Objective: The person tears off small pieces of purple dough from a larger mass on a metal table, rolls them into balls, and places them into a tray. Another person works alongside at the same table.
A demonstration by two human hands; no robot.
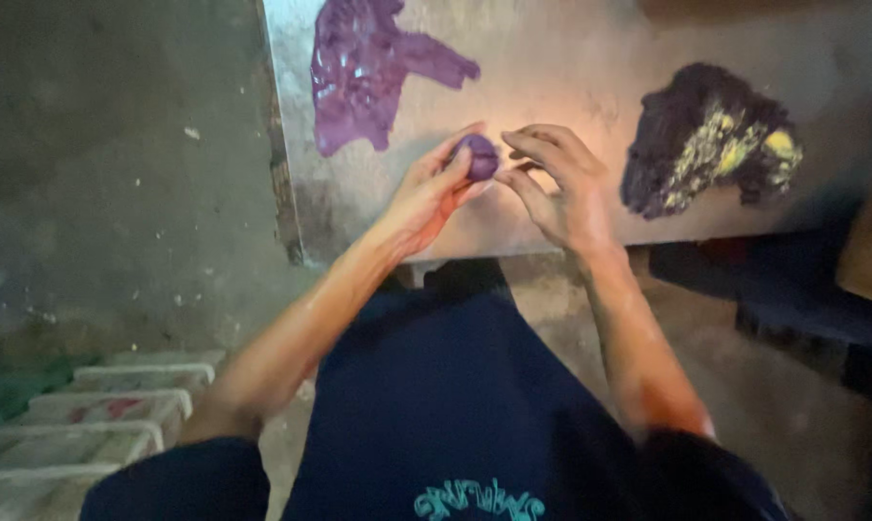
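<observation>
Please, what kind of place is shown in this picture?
Probably a small food workshop or kitchen work area. A worn metal table stands on a rough concrete floor; on it lie a purple sheet and a dark purple heap with yellow bits. The left hand holds a purple ball.

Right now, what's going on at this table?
A person stands at a metal table and works a small purple ball of soft dough-like material. The left hand holds the ball in its fingertips; the right hand hangs close beside it with curled fingers, whether touching is unclear. On the table lie a flat glossy purple smear and a darker purple mound with yellow patches. Pale slatted crates sit on the floor.
</observation>
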